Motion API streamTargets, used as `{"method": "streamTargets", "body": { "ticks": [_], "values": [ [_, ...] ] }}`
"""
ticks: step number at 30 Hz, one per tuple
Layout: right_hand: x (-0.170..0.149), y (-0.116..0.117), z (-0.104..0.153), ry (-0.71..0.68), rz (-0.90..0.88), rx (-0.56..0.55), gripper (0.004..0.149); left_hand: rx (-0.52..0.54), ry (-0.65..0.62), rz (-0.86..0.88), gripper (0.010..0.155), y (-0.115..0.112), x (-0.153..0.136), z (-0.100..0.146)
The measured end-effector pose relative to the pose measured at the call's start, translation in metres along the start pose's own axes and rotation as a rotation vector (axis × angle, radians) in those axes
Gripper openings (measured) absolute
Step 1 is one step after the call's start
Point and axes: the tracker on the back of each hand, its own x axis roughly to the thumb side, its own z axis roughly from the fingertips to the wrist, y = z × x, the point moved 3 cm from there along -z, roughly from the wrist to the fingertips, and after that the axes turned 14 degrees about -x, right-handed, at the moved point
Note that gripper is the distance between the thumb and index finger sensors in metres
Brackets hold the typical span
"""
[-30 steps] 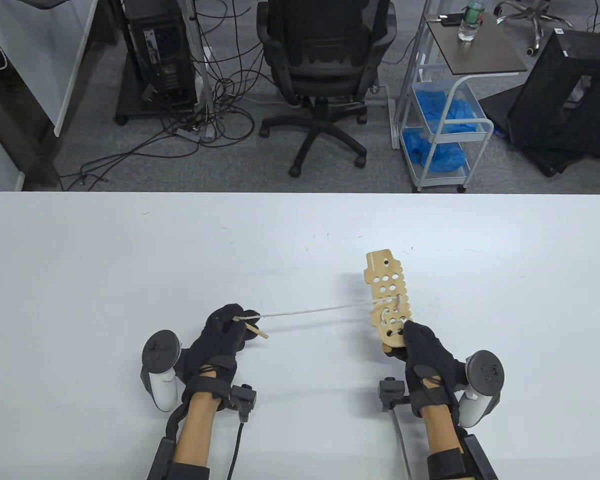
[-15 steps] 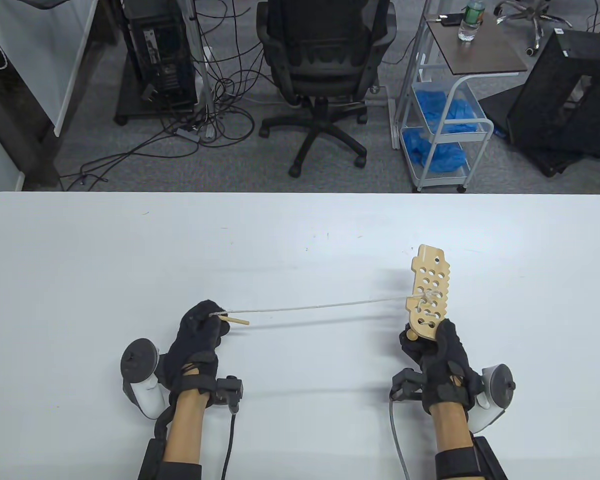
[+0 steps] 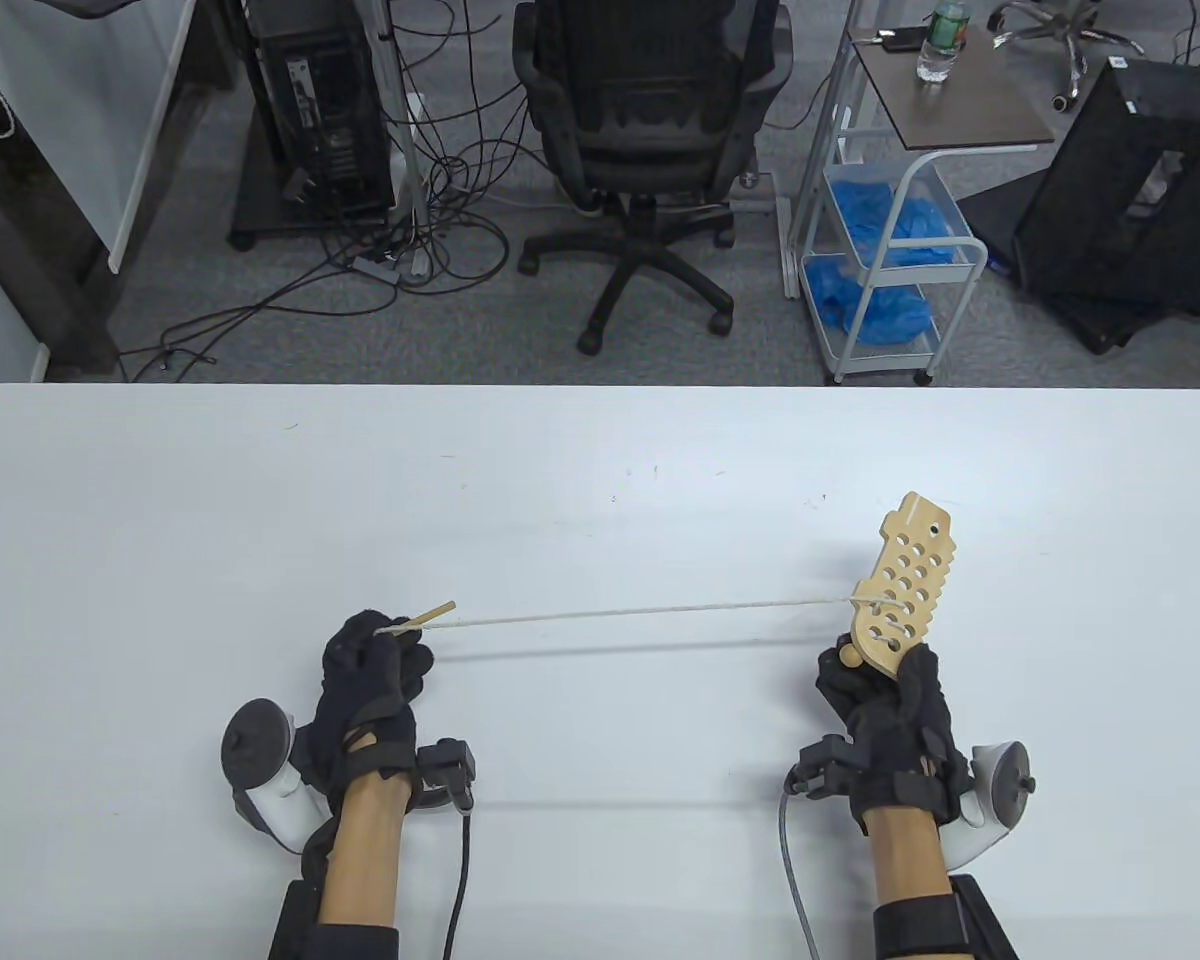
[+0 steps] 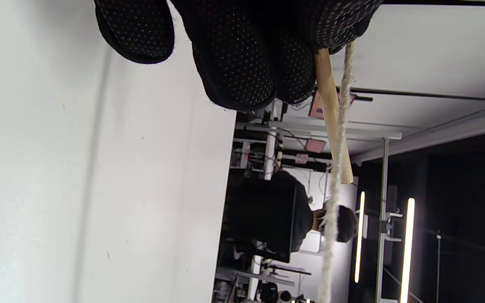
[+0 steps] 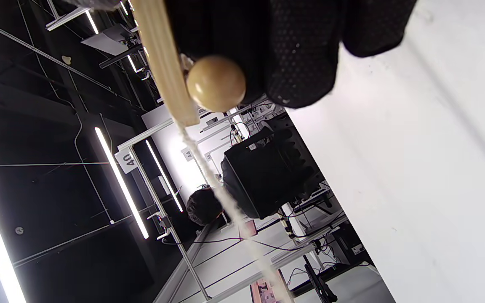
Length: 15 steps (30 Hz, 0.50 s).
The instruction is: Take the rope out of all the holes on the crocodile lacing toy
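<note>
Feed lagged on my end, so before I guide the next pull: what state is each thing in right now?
rope: taut between the hands, still through the toy
wooden needle: pinched at the rope's end
crocodile lacing toy: lifted, tilted, gripped at its lower end
wooden bead: against the toy, by the fingers
left hand: pinching needle
right hand: gripping toy

A white sign (image 5: 127, 160) fixed to a metal frame in the background carries the number "40", seen in the right wrist view. It is the only legible marking. A bottle (image 3: 939, 43) on a side table in the table view bears a label too small to read, and no lettering can be made out anywhere else.
</note>
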Motion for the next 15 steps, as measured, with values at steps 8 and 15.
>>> {"method": "streamTargets", "body": {
  "ticks": [8, 15],
  "values": [
    [0.002, 0.018, 0.006, -0.130, 0.275, 0.102, 0.053, -0.018, -0.061, -0.061, 0.042, -0.011, 0.007, 0.000],
    [-0.018, 0.052, 0.033, -0.088, 0.243, 0.302, 0.054, -0.119, -0.200, -0.395, 0.042, -0.064, 0.031, 0.009]
  ]
}}
